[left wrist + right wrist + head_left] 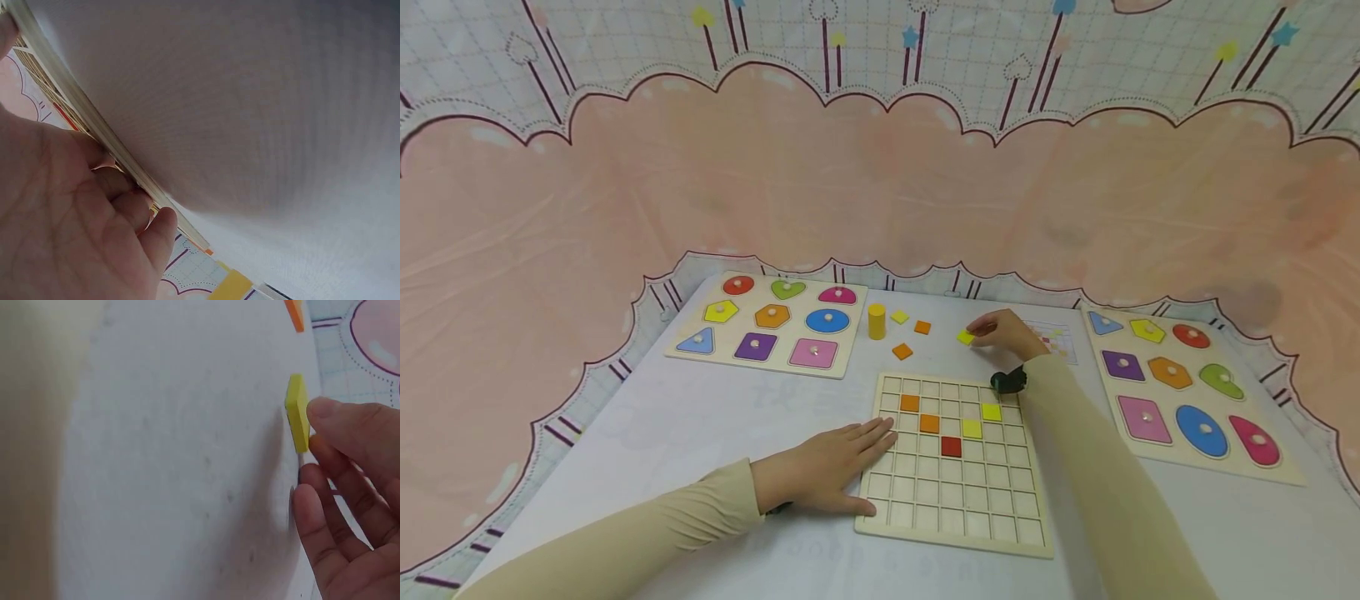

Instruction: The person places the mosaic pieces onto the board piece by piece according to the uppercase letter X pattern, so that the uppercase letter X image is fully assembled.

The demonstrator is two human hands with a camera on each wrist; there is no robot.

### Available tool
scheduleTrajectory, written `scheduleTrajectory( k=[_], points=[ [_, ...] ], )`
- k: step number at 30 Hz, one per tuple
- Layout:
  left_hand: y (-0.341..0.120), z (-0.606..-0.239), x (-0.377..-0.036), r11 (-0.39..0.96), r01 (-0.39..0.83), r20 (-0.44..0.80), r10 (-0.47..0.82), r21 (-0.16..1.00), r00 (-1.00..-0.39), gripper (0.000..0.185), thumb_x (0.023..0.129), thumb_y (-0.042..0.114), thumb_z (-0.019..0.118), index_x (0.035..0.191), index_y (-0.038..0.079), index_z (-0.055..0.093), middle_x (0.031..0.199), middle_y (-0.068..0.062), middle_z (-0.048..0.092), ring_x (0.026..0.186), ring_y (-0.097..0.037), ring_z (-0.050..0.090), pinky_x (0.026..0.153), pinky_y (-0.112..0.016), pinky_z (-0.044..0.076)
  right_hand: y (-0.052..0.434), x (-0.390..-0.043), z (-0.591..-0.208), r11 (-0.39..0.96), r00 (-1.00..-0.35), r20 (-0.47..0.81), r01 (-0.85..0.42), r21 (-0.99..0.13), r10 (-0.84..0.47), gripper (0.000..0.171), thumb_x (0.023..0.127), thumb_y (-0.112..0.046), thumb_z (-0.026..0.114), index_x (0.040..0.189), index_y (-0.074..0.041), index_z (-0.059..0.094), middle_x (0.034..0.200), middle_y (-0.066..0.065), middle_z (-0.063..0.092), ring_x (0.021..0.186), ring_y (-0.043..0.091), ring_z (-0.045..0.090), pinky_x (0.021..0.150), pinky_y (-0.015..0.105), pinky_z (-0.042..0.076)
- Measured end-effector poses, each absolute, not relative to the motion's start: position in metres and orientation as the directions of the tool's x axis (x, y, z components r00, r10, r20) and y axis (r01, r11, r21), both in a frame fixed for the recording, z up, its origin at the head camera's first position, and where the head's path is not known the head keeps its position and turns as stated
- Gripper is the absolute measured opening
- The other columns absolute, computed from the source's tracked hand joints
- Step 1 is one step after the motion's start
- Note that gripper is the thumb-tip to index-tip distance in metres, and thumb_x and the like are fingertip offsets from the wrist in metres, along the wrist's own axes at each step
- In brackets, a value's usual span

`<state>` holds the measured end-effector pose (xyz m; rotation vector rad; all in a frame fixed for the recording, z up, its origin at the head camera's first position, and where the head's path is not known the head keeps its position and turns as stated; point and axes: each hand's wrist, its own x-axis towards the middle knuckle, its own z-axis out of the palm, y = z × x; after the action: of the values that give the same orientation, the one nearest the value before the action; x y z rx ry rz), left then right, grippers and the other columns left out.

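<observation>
A wooden grid board (955, 500) lies in the middle of the table, with orange (910, 402), red (951, 447) and yellow (991, 412) tiles in its cells. My left hand (835, 467) lies flat on the table, its straight fingers (156, 228) against the board's left edge (94, 119). Beyond the board, my right hand (976, 332) reaches a loose yellow tile (965, 337). In the right wrist view one fingertip (331, 415) touches the edge of this yellow tile (297, 412), which lies on the table, while the thumb sits apart from it.
A yellow cylinder (876, 321), a yellow tile (899, 317) and two orange tiles (922, 327) lie behind the board. Shape puzzle boards sit at the back left (850, 333) and at the right (1285, 467). A printed card (1063, 342) lies beside my right hand.
</observation>
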<state>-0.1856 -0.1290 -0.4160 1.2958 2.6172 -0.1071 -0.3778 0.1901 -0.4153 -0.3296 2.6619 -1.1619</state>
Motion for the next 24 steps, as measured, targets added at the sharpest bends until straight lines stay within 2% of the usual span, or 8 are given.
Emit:
scheduleTrajectory(
  k=[13,24],
  points=[
    [-0.129,-0.418,-0.185,0.612,0.79,-0.231,0.772,0.023,-0.592,0.092,0.086,0.067,0.044,0.152,0.011,0.013,0.16,-0.005,0.01,0.147,-0.02,0.013,0.117,-0.036,0.024,0.17,-0.372,-0.417,0.727,-0.97,-0.083,-0.113,-0.678,-0.229,0.031,0.078,-0.003,0.073,0.106,0.008,0.066,0.094,0.016,0.065,0.081,0.018,0.054,0.075,0.024,0.043],
    [-0.129,-0.42,-0.187,0.612,0.791,-0.233,0.772,0.02,-0.591,0.092,0.086,0.069,0.043,0.152,0.012,0.012,0.16,-0.005,0.009,0.148,-0.02,0.012,0.117,-0.036,0.024,0.176,-0.366,-0.411,0.717,-0.952,-0.12,-0.127,-0.686,-0.283,0.029,0.08,-0.004,0.071,0.108,0.005,0.067,0.1,0.017,0.065,0.082,0.018,0.052,0.076,0.025,0.044]
  ],
)
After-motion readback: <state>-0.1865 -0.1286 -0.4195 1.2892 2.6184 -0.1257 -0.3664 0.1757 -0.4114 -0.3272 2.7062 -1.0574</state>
